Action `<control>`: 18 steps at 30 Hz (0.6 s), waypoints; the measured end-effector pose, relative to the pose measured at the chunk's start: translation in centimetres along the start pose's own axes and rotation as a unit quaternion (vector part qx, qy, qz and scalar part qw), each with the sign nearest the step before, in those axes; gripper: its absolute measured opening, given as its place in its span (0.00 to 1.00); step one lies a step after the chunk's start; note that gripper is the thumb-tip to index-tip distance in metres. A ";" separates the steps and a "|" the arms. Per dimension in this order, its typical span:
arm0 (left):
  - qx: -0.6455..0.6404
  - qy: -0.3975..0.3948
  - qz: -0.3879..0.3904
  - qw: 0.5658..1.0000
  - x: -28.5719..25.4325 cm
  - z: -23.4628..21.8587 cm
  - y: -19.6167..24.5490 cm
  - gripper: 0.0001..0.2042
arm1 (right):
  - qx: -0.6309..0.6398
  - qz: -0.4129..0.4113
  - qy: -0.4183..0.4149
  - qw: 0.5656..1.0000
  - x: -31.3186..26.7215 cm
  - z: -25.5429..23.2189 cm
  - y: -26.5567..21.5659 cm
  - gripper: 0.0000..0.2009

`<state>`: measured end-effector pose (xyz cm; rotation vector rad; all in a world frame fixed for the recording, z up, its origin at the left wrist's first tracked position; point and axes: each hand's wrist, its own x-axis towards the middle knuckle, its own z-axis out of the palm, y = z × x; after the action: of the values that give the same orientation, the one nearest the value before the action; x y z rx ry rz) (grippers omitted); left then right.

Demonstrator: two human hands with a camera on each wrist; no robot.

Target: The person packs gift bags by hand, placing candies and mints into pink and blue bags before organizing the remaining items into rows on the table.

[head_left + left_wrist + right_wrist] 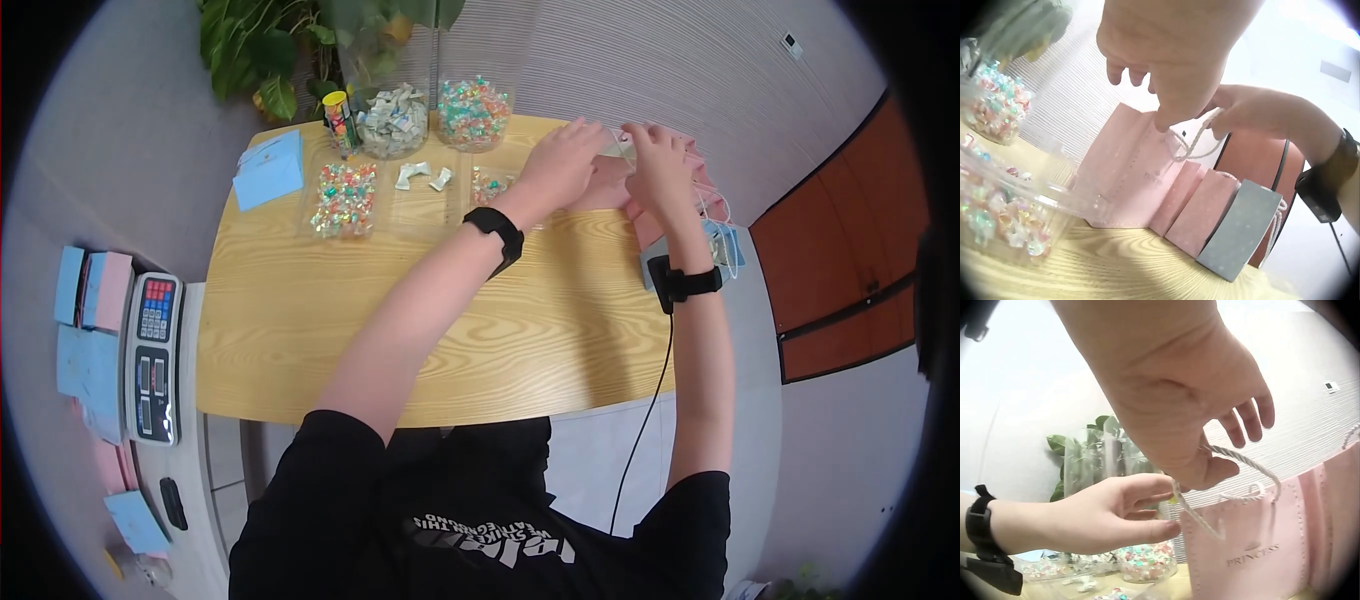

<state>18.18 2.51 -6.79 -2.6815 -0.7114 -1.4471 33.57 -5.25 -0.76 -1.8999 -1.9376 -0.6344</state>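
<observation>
- Your right hand (pixel 662 172) was raised over the far right part of the table (pixel 450 320), its thumb and a finger pinching the white rope handle (pixel 1254 464); the other fingers hung loosely curved.
- Your left hand (pixel 566 168) reached in from the other side, its fingers released and loosely extended beside the upper edge of the pink bag (pixel 1254 562); whether they touched it, you could not tell from these views.
- The pink bag stood upright at the far right of the table, with "PRINCESS" printed on its front.
- Beside it stood more pink bags (pixel 1207 209), and next to those a grey-blue bag (pixel 1241 231) with a rope handle of its own.
- To your left of the bags lay a clear tray (pixel 424 212), holding colourful wrapped candies (pixel 345 200) in its left part, a few white packets (pixel 411 176) in the middle and more colourful candies on the right.
- Behind the tray stood a tub of white packets (pixel 392 120), a tub of colourful candies (pixel 473 110) and a yellow-lidded tube (pixel 340 120).
- Blue envelopes (pixel 268 170) lay at the table's far left corner, and a scale (pixel 157 360) sat on the side surface to your left.
</observation>
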 end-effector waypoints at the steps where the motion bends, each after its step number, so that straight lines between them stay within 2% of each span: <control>1: -0.057 -0.044 -0.052 0.996 0.6 -2.0 0.4 0.20 | -0.090 -0.012 0.020 0.996 -0.1 -0.4 -1.5 0.28; 2: -0.113 -0.091 -0.103 0.984 1.0 -4.1 0.9 0.19 | -0.089 -0.009 0.017 0.996 0.0 -0.8 -2.9 0.28; 3: -0.115 -0.097 -0.103 0.983 1.5 -6.4 1.4 0.19 | -0.072 -0.028 0.013 0.997 0.1 -1.3 -4.3 0.28; 5: -0.056 -0.165 -0.169 0.970 1.8 -10.5 1.5 0.14 | -0.053 -0.042 0.006 0.998 0.3 -2.2 -7.4 0.29; 7: -0.125 -0.093 -0.123 0.980 -0.3 -12.9 -1.3 0.10 | 0.001 -0.101 0.094 0.990 0.6 -2.9 -11.0 0.30; 8: -0.151 -0.098 -0.145 0.973 -1.5 -14.8 -2.4 0.10 | 0.008 -0.100 0.092 0.991 0.7 -3.1 -12.9 0.30; 9: -0.175 -0.102 -0.166 0.965 -2.6 -16.9 -3.5 0.10 | 0.075 -0.119 0.085 0.986 0.6 -3.5 -14.9 0.28; 10: -0.144 -0.100 -0.182 0.967 -4.1 -18.7 -5.6 0.11 | 0.143 -0.137 0.079 0.977 0.3 -3.5 -16.7 0.27; 11: -0.112 -0.097 -0.197 0.969 -5.7 -20.7 -7.7 0.11 | 0.150 -0.136 0.080 0.976 0.0 -3.0 -18.4 0.27; 13: -0.048 -0.113 -0.265 0.957 -8.6 -25.1 -10.8 0.11 | 0.261 -0.198 -0.097 0.940 -1.1 -1.3 -21.8 0.23; 15: 0.050 -0.120 -0.298 0.946 -11.8 -28.3 -13.8 0.10 | 0.243 -0.230 -0.272 0.902 -1.7 -0.2 -25.7 0.20; 16: 0.057 -0.120 -0.300 0.945 -13.6 -29.5 -14.9 0.10 | 0.261 -0.247 -0.292 0.886 -2.5 0.7 -27.4 0.18; 18: 0.097 -0.144 -0.355 0.919 -16.7 -31.4 -16.1 0.09 | 0.282 -0.268 -0.309 0.868 -3.2 2.1 -30.3 0.15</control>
<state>-20.85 3.60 -5.35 -2.6103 -1.8882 -0.9503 3.60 -6.75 -6.41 -1.2570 -2.6815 0.4768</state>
